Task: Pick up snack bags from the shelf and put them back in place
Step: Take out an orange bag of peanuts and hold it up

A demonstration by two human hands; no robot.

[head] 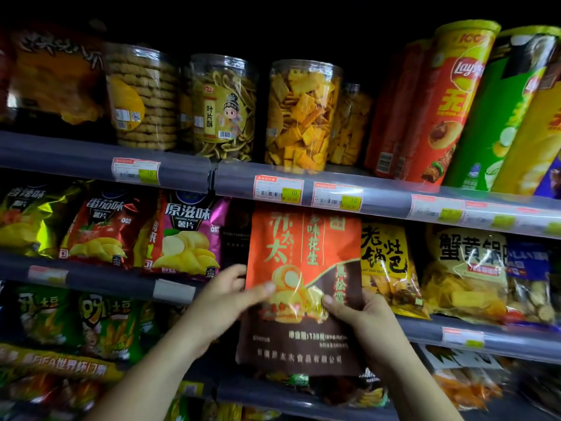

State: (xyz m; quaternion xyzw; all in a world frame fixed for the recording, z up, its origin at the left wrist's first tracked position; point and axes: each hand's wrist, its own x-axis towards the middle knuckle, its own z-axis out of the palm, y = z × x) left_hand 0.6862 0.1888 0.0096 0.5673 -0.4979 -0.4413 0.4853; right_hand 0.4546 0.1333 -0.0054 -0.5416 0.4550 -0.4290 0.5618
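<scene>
An orange and brown snack bag [303, 262] with green characters hangs upright in front of the middle shelf, its top just under the upper shelf rail. My left hand [224, 299] grips its left edge, thumb laid across the front and fingers behind. My right hand [364, 317] holds the lower right part, thumb on the front. The bag covers the shelf slot behind it.
Chip bags [182, 235] stand left of the slot, yellow snack bags [385, 259] right of it. Clear jars [300, 117] and tall chip cans [449, 101] line the upper shelf [182, 174]. More bags fill the lower shelves [106, 323].
</scene>
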